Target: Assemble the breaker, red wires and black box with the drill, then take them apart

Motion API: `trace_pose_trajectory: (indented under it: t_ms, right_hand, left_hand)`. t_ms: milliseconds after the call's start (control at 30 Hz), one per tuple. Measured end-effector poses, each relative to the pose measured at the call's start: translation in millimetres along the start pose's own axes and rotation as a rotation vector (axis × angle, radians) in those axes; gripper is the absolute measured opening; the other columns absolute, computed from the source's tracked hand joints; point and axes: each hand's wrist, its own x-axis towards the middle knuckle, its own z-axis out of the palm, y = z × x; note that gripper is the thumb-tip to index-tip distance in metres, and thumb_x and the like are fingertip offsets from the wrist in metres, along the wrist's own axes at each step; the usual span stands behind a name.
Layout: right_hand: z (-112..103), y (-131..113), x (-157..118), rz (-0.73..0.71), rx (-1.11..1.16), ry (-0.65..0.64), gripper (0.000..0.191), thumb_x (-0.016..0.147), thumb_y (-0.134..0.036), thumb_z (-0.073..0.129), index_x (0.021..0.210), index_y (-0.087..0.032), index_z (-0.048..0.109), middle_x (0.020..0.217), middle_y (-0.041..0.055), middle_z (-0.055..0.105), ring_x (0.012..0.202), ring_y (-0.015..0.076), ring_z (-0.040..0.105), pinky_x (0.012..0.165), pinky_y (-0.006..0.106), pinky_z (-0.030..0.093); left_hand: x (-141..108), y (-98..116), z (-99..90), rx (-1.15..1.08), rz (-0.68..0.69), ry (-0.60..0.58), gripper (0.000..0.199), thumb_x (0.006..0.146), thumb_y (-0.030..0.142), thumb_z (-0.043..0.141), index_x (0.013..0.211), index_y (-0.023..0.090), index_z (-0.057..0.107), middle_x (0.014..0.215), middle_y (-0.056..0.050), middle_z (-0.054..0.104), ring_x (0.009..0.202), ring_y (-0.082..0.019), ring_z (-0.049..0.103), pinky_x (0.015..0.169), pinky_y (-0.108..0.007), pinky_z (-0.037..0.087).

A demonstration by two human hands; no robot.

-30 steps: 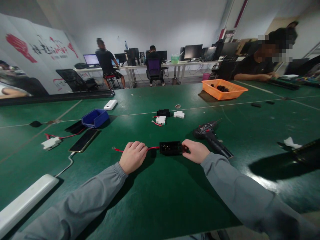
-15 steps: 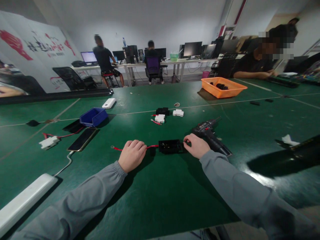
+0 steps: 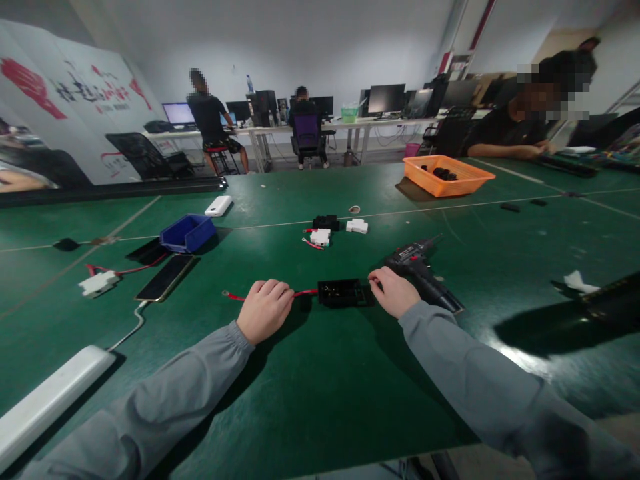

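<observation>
My left hand (image 3: 267, 308) is closed around a red wire (image 3: 306, 293), whose metal ring end sticks out on the left. The wire runs into the left end of an open black plastic housing (image 3: 341, 292) lying on the green table. Small metal parts show inside the housing. At the housing's right end, my right hand (image 3: 393, 292) has its thumb and index finger pinched together. Whatever is between those fingertips is too small to make out. Just behind my right hand lies a black cordless drill (image 3: 413, 257).
Ahead are white modules (image 3: 320, 237) with short red wires and a black block (image 3: 326, 222). To the left lie a phone (image 3: 167, 279), a blue bin (image 3: 187, 233) and a white power strip (image 3: 60, 403). An orange basket (image 3: 447, 180) stands far right, near a seated person (image 3: 515, 127).
Almost nothing differs. Both hands keep their places, the left on the red wire, the right pinched at the housing's end.
</observation>
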Motion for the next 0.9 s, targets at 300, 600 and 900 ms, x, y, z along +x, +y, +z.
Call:
trace_pose_trajectory:
  t_ms: [300, 600, 900]
  right_hand:
    - [0.8, -1.6, -0.2, 0.021, 0.027, 0.022, 0.016, 0.090, -0.024, 0.053, 0.103, -0.020, 0.063, 0.107, 0.0060, 0.062, 0.082, 0.0173, 0.064, 0.068, 0.027, 0.045]
    - [1.0, 0.2, 0.6, 0.010, 0.030, 0.015, 0.017, 0.093, -0.022, 0.049, 0.100, -0.020, 0.065, 0.105, 0.0058, 0.063, 0.084, 0.0173, 0.064, 0.070, 0.026, 0.046]
    - [1.3, 0.3, 1.0, -0.004, 0.068, 0.037, 0.011, 0.092, -0.023, 0.052, 0.095, -0.021, 0.062, 0.099, 0.0040, 0.065, 0.082, 0.0173, 0.064, 0.070, 0.027, 0.045]
  left_hand:
    - [-0.5, -0.8, 0.2, 0.003, 0.001, -0.013, 0.016, 0.095, 0.023, 0.050, 0.097, 0.020, 0.066, 0.098, -0.007, 0.067, 0.094, -0.022, 0.057, 0.078, -0.039, 0.038]
    - [-0.1, -0.2, -0.1, 0.007, 0.005, -0.011, 0.016, 0.095, 0.023, 0.049, 0.098, 0.020, 0.065, 0.098, -0.007, 0.067, 0.093, -0.022, 0.057, 0.077, -0.040, 0.037]
    - [-0.7, -0.4, 1.2, -0.007, 0.001, 0.003, 0.017, 0.095, 0.022, 0.048, 0.097, 0.021, 0.065, 0.097, -0.008, 0.067, 0.093, -0.023, 0.057, 0.077, -0.040, 0.037]
